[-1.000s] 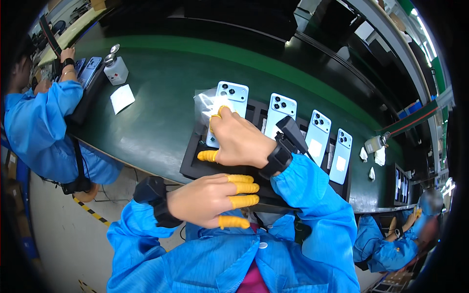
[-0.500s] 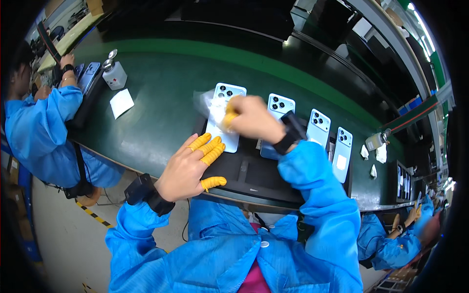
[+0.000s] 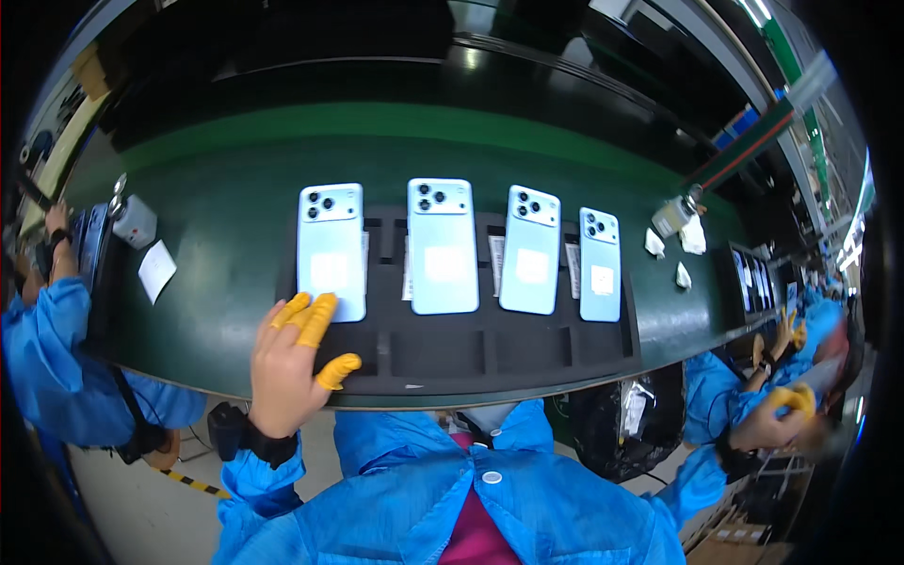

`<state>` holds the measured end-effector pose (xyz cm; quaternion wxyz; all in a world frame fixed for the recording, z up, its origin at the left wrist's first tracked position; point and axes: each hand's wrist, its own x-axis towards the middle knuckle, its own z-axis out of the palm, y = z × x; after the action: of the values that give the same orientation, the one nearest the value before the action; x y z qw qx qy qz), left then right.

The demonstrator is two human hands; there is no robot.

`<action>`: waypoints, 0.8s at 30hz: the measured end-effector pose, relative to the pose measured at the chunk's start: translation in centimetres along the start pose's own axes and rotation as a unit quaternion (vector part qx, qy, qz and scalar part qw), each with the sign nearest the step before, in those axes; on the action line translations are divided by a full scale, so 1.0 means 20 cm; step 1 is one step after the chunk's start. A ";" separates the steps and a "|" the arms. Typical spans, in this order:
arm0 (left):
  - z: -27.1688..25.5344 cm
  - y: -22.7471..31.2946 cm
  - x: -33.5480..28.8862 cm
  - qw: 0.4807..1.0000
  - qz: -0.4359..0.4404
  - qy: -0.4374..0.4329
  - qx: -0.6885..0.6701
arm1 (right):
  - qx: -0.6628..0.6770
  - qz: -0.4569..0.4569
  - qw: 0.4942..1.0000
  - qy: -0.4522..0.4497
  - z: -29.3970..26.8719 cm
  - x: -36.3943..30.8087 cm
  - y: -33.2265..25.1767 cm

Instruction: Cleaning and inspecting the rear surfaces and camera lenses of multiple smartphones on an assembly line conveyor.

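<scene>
Left hand (image 3: 288, 365) on phone (image 3: 330, 235); right hand (image 3: 768, 427) (apart)

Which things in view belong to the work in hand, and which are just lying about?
Seemingly in use:
black tray
its leftmost phone, touched by the left hand
its other three phones

Seemingly lying about:
left bottle
flat sheet
right bottle
crumpled wipes

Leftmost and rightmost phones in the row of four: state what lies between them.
In the head view, a second phone and a third phone lie between the leftmost phone and the rightmost phone, with white strips and black tray showing in the gaps.
</scene>
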<state>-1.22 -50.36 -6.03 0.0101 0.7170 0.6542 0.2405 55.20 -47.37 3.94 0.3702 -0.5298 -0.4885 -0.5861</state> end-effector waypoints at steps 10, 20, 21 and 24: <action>0.06 0.03 0.04 0.997 0.069 0.020 0.025 | -0.025 0.235 0.620 -0.748 0.21 -2.59 0.86; 0.14 0.15 -0.04 0.993 0.076 0.008 -0.091 | -0.107 0.332 0.774 -0.529 0.30 -1.13 0.29; 0.14 0.15 -0.04 0.994 0.074 0.008 -0.086 | -0.044 0.321 0.835 -0.444 0.32 -0.94 0.23; 0.13 0.18 -0.02 0.995 0.088 0.008 -0.055 | 0.150 0.257 0.897 -0.327 0.48 -0.58 0.07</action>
<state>3.10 -50.54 -7.37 0.0228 0.7683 0.5740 0.2823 61.00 -39.53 -7.58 0.4027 -0.7369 -0.5106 -0.1844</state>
